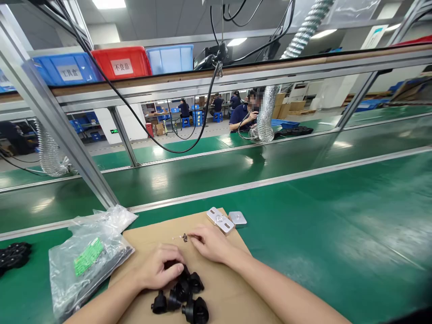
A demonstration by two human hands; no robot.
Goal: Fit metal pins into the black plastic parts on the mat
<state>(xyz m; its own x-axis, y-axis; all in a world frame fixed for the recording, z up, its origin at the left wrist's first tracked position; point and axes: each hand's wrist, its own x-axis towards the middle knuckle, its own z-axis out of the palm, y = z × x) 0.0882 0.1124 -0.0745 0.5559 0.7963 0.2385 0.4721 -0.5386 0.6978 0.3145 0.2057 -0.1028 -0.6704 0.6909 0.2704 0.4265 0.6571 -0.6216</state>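
My left hand is curled over a black plastic part, largely hidden under its fingers and thumb. Just below it, several round black plastic housings lie loose on a sheet of brown cardboard. My right hand rests on the cardboard farther up, index fingertip touching a small pile of tiny dark screws. Its thumb is apart from the index finger, and I see nothing between them. A few tiny pale pieces lie left of the screws.
Beyond my right hand are a slotted silver metal block and a smaller silver block. A clear plastic bag with a green label lies left. A metal frame post rises behind it. Across the green bench sits a person.
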